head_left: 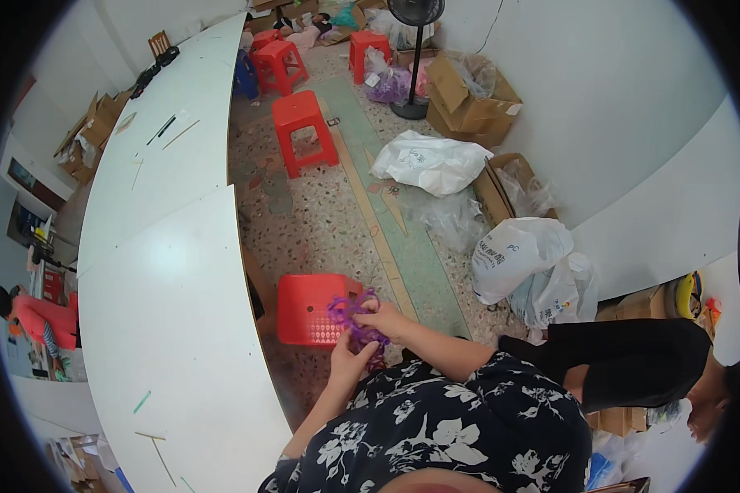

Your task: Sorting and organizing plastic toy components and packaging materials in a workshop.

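Observation:
My left hand (350, 361) and my right hand (388, 320) are close together in front of my body, above the edge of a red plastic stool (304, 300). Between them is a tangled bundle of thin purple loops or strips (349, 306). The right hand's fingers are closed on its upper part. Lower down, the left hand pinches the same bundle with thumb and fingers. Some of the purple strands hang below the hands. Their exact kind is too small to tell.
A long white table (181, 304) runs along my left, with thin sticks on it. More red stools (304, 123) stand ahead. White sacks (520, 259), cardboard boxes (473, 99) and a black standing fan (419, 62) line the right wall. A person in black (633, 361) is close on my right.

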Demonstrator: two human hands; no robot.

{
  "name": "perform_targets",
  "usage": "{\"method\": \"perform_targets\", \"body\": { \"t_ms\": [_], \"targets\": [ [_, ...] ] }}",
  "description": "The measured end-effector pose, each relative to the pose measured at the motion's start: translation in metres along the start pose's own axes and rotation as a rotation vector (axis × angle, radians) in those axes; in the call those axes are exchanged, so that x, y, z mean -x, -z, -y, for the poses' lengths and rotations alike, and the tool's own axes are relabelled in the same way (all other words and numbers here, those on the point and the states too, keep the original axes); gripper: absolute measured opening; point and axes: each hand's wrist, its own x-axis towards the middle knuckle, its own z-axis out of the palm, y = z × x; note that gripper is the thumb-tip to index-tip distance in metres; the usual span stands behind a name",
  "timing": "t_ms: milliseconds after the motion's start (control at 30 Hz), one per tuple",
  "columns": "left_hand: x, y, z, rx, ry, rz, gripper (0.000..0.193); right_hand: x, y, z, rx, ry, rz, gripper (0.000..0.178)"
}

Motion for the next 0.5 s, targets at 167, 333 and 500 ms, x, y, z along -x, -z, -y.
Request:
{"method": "perform_targets", "body": {
  "t_ms": [167,333,500],
  "targets": [
    [-0.073,-0.026,0.014,0.081,0.034,0.162,0.053,-0.01,0.08,0.013,-0.437,-0.061,-0.112,0.017],
    [-0.169,-0.067,0.021,-0.012,0.196,0.151,0.041,-0.031,0.204,0.004,-0.658,-0.092,-0.358,0.006],
    [-0.281,-0.133,0.031,-0.242,0.071,0.158,0.028,-0.082,0.329,-0.063,-0.822,-0.352,-0.42,0.008]
  ]
}}
